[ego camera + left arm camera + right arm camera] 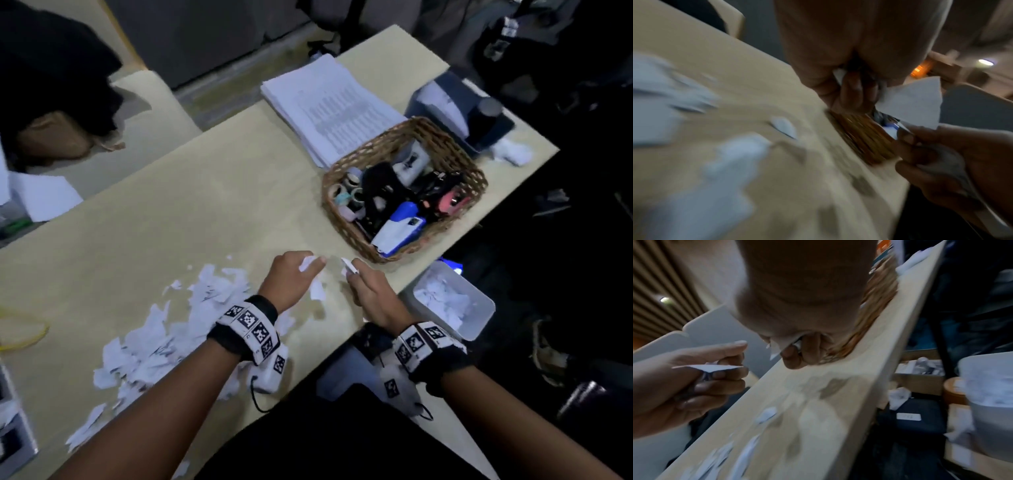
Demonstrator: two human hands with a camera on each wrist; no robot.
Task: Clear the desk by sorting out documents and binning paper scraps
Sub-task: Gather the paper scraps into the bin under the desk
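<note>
**Both hands held torn paper beside the basket**

From the head view we saw our left hand (294, 274) and right hand (368, 291) close together above the pale surface (171, 192), just before one woven basket (346, 168) of stationery. Each hand had its fingers curled on small white scraps (306, 263). A loose heap of torn paper (164, 335) lay to the left of our left wrist; we could not count the pieces. One stack of printed documents (329, 102) sat behind the basket, touching its far rim; its print was too blurred to read. One grey bin (479, 320), with scraps already inside, stood below the surface's right edge. Each wrist band carried square black-and-white markers, no legible words.

From the left wrist view, the fingers (853, 91) of our left hand pinched a triangular scrap (914, 100), and the right hand pinched more paper lower right. Blurred scraps lay on the surface.

From the right wrist view, our right hand's fingers (797, 352) gripped a white scrap, the left hand clutched another, and the bin (986, 410) showed at the right.
</note>
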